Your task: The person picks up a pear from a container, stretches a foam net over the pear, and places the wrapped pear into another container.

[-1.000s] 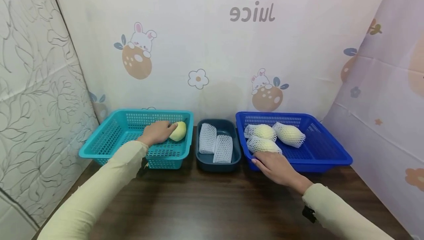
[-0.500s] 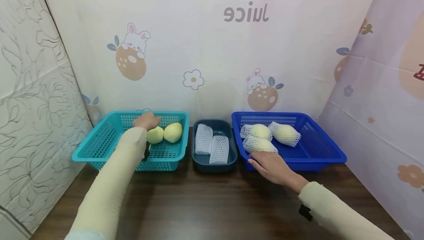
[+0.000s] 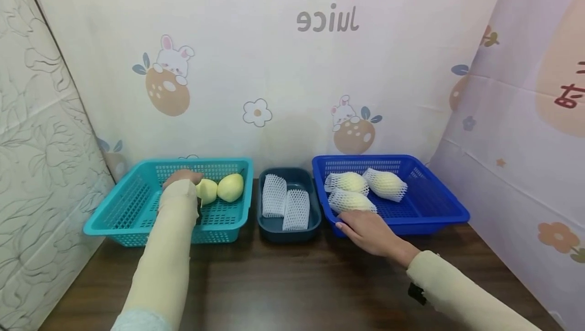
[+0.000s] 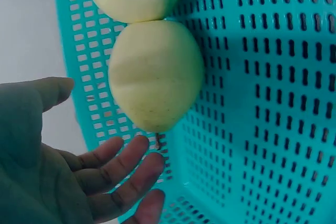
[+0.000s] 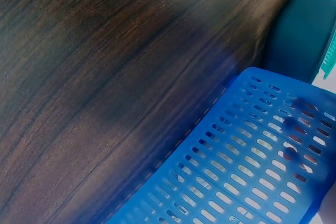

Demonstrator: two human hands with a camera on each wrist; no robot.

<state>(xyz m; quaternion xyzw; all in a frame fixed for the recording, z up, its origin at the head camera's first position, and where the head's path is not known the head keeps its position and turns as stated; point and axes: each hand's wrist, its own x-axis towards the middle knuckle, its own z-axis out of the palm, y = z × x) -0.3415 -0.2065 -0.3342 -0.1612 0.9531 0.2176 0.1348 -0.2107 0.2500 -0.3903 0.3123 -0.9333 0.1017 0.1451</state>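
Observation:
Two pale yellow pears sit side by side at the right end of a teal basket (image 3: 151, 227), the right pear (image 3: 230, 187) and the left pear (image 3: 206, 191). My left hand (image 3: 183, 176) is over the basket, just left of them. In the left wrist view its fingers (image 4: 128, 169) are spread and loosely bent, close to the stem of the nearer pear (image 4: 156, 77) with nothing in them. My right hand (image 3: 367, 230) grips the front left rim of a blue basket (image 3: 429, 209), thumb outside, other fingertips hidden behind the wall. Inside lie several pears (image 3: 386, 185) in white foam nets.
Between the baskets stands a small dark blue tray (image 3: 291, 236) with two white foam net sleeves (image 3: 296, 210) in it. All three containers rest on a dark wooden table (image 3: 283, 290), near a printed cloth backdrop (image 3: 292, 77).
My left hand has let go of the right pear and moved left, uncovering the second pear. My right hand keeps its hold on the blue basket. The head view has turned a little right.

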